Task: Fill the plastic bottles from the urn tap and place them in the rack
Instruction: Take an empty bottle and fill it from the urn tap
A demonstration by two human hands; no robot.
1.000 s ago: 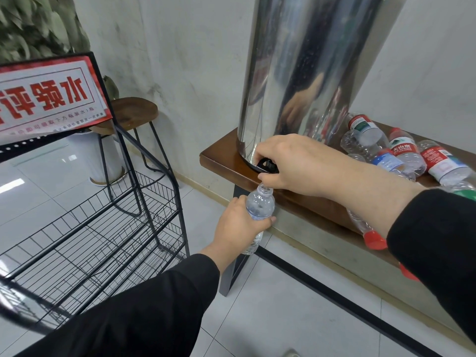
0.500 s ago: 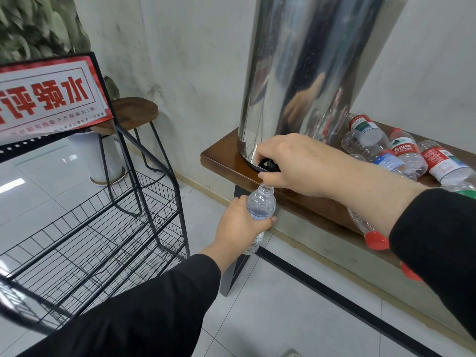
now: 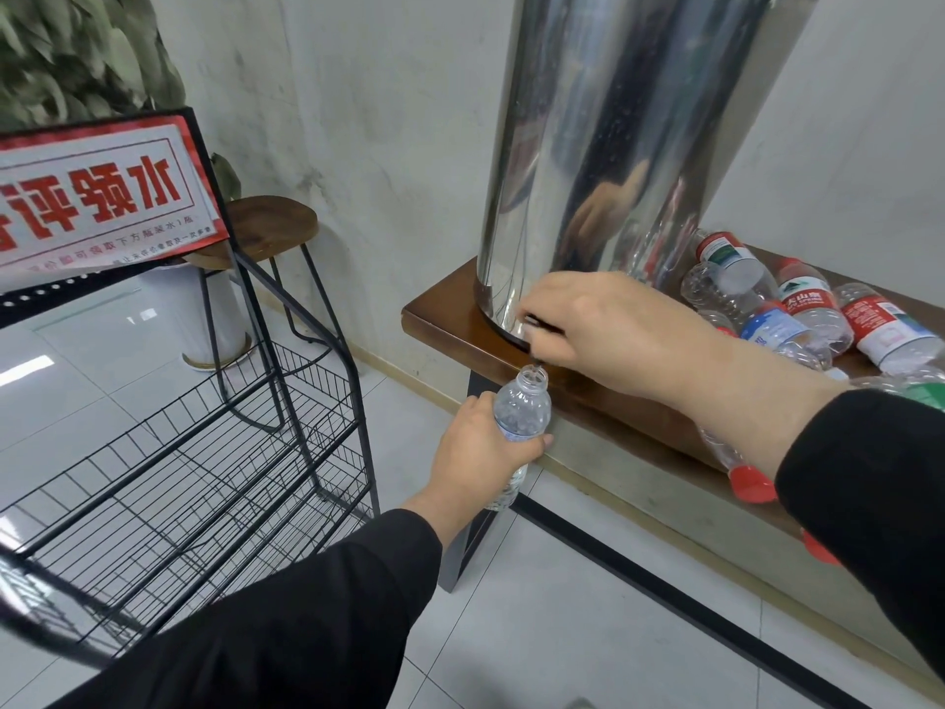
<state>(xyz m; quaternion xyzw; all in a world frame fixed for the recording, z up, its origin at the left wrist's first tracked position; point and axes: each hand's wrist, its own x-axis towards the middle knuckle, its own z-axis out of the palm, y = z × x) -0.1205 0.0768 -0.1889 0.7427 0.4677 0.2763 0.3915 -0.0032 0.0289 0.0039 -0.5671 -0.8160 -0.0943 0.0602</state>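
Left hand (image 3: pixel 473 452) gripping bottle (image 3: pixel 521 411); right hand (image 3: pixel 603 324) fingers curled on urn tap (image 3: pixel 532 334). Keep mouth centred under spout, upright.

Pale mottled walls (image 3: pixel 388 120) meet a glossy tiled floor (image 3: pixel 588 621); a wooden stool (image 3: pixel 271 225) stands beside a leafy plant (image 3: pixel 76 48).

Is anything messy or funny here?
Yes. The spare bottles lie tumbled in a heap on the wooden shelf beside the urn, not standing, and one red-capped bottle pokes out over the front edge. No spilled water shows on the floor.
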